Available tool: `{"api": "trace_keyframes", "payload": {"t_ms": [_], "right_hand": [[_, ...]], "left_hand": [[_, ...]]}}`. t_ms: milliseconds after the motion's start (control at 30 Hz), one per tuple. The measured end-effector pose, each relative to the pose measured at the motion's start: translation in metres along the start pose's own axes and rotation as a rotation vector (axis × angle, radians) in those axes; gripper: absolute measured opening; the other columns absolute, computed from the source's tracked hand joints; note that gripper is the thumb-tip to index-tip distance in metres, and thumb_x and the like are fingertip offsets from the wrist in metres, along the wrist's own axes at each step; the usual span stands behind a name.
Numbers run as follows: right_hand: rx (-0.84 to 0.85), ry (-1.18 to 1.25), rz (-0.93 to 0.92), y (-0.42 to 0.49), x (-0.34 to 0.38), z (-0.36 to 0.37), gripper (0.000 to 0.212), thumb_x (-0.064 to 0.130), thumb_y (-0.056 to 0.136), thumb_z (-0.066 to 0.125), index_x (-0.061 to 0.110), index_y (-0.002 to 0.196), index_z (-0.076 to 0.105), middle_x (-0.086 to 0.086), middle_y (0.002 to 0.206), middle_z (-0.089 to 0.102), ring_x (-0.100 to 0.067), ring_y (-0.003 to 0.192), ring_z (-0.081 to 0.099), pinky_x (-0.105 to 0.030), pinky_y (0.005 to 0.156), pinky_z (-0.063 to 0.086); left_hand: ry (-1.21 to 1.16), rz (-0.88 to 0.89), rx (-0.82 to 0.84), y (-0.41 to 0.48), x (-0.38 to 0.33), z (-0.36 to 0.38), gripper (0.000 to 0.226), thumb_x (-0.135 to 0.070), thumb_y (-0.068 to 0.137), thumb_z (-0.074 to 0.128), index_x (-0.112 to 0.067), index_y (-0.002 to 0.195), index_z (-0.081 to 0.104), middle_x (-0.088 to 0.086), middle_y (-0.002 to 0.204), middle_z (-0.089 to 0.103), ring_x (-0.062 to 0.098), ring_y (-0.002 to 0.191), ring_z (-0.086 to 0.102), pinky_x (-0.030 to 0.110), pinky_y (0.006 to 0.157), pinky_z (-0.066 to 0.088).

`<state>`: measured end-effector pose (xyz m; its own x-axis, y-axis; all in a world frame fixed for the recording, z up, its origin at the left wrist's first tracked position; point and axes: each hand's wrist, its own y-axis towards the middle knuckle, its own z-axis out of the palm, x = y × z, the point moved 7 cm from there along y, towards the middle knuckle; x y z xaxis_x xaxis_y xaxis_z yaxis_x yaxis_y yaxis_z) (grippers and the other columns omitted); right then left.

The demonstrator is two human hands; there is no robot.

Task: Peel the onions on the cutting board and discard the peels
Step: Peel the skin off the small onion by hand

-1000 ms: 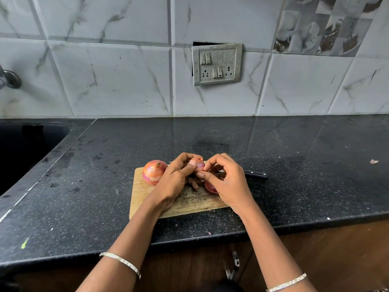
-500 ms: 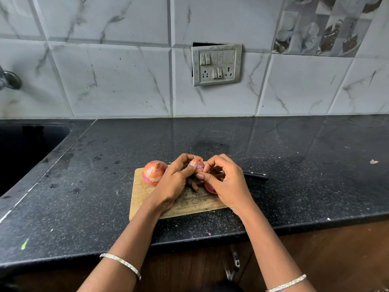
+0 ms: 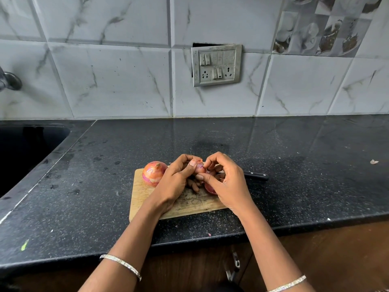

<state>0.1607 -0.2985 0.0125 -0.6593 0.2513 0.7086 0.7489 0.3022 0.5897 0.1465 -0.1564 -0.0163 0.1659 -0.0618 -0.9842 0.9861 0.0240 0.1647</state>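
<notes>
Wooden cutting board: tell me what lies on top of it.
On the wooden cutting board sit one unpeeled pinkish onion and a reddish piece partly hidden under the right hand. Both hands cover the board's middle; the left hand holds a small onion.

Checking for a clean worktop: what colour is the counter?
Black with pale speckles, seen in the head view.

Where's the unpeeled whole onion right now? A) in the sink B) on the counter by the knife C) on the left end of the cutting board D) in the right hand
C: the whole onion sits on the left end of the cutting board, beside the left hand, untouched.
</notes>
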Motion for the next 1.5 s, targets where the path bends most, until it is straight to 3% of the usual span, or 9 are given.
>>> {"api": "trace_keyframes", "payload": {"t_ms": [267, 433, 533, 767, 967, 1167, 1300, 1400, 1500], "right_hand": [[0.027, -0.076, -0.025, 0.0, 0.0, 0.001, 0.02, 0.018, 0.083, 0.083, 0.018, 0.081, 0.063, 0.006, 0.09, 0.06, -0.011, 0.084, 0.059, -0.016, 0.074, 0.044], [-0.008, -0.028, 0.005, 0.0, -0.002, -0.001, 0.02, 0.021, 0.085, 0.081, 0.019, 0.084, 0.061, 0.004, 0.089, 0.064, -0.014, 0.084, 0.063, -0.035, 0.074, 0.052], [-0.024, 0.03, 0.068, -0.003, -0.004, -0.003, 0.027, 0.024, 0.082, 0.084, 0.024, 0.094, 0.06, 0.005, 0.089, 0.068, -0.013, 0.082, 0.066, -0.036, 0.073, 0.055], [-0.012, 0.059, 0.072, -0.001, -0.004, -0.002, 0.01, 0.029, 0.092, 0.074, 0.023, 0.092, 0.066, 0.005, 0.094, 0.072, -0.017, 0.09, 0.069, -0.048, 0.082, 0.055], [0.033, 0.004, 0.039, 0.001, -0.007, 0.002, 0.007, 0.019, 0.097, 0.068, 0.016, 0.092, 0.065, 0.004, 0.092, 0.068, -0.013, 0.092, 0.064, -0.025, 0.08, 0.046], [0.077, -0.078, 0.013, -0.001, -0.009, 0.006, 0.009, 0.014, 0.098, 0.064, 0.019, 0.09, 0.062, 0.008, 0.094, 0.065, -0.015, 0.097, 0.06, -0.027, 0.085, 0.045], [-0.054, -0.107, 0.034, 0.0, -0.009, -0.005, 0.016, 0.002, 0.093, 0.066, 0.018, 0.093, 0.065, 0.007, 0.095, 0.065, -0.009, 0.093, 0.061, -0.015, 0.08, 0.044], [-0.091, -0.065, 0.041, 0.0, -0.007, -0.009, 0.024, -0.001, 0.089, 0.067, 0.021, 0.1, 0.065, 0.008, 0.102, 0.066, -0.009, 0.094, 0.065, -0.022, 0.083, 0.052], [-0.027, 0.002, 0.031, -0.001, -0.002, -0.003, 0.017, 0.02, 0.088, 0.079, 0.025, 0.099, 0.066, 0.009, 0.101, 0.068, -0.014, 0.091, 0.068, -0.031, 0.077, 0.055]], "left_hand": [[0.017, 0.007, 0.004, -0.001, 0.0, 0.0, 0.025, -0.02, 0.109, 0.045, -0.003, 0.122, 0.057, 0.007, 0.083, 0.068, 0.033, 0.074, 0.058, 0.032, 0.059, 0.055], [0.008, 0.021, -0.002, -0.002, -0.003, 0.0, 0.025, -0.023, 0.107, 0.046, -0.005, 0.122, 0.055, 0.002, 0.081, 0.07, 0.032, 0.073, 0.059, 0.032, 0.059, 0.056], [0.017, 0.032, -0.008, -0.001, -0.003, 0.0, 0.024, -0.024, 0.107, 0.047, -0.01, 0.125, 0.056, -0.001, 0.085, 0.07, 0.032, 0.074, 0.06, 0.035, 0.06, 0.056], [0.049, 0.045, 0.02, -0.002, -0.006, 0.002, 0.026, -0.023, 0.107, 0.048, -0.012, 0.129, 0.056, 0.013, 0.1, 0.069, 0.031, 0.071, 0.062, 0.033, 0.063, 0.058], [0.066, 0.052, 0.042, -0.002, -0.004, 0.003, 0.026, -0.023, 0.107, 0.049, -0.014, 0.129, 0.057, 0.021, 0.098, 0.069, 0.023, 0.066, 0.063, 0.029, 0.062, 0.058], [0.034, 0.065, 0.025, -0.002, -0.005, 0.001, 0.031, -0.023, 0.108, 0.044, -0.013, 0.135, 0.054, 0.021, 0.106, 0.071, 0.026, 0.077, 0.071, 0.031, 0.071, 0.062], [0.005, 0.059, 0.007, -0.003, -0.005, 0.0, 0.031, -0.022, 0.109, 0.04, -0.01, 0.133, 0.056, 0.026, 0.113, 0.066, 0.025, 0.08, 0.073, 0.034, 0.074, 0.062], [0.009, 0.061, -0.005, -0.004, -0.006, -0.001, 0.029, -0.02, 0.11, 0.039, -0.011, 0.132, 0.055, 0.022, 0.113, 0.063, 0.023, 0.079, 0.072, 0.037, 0.077, 0.063], [0.013, 0.07, 0.007, -0.004, -0.008, 0.0, 0.027, -0.019, 0.111, 0.037, -0.011, 0.132, 0.053, 0.021, 0.111, 0.066, 0.025, 0.084, 0.071, 0.04, 0.076, 0.063]]}}
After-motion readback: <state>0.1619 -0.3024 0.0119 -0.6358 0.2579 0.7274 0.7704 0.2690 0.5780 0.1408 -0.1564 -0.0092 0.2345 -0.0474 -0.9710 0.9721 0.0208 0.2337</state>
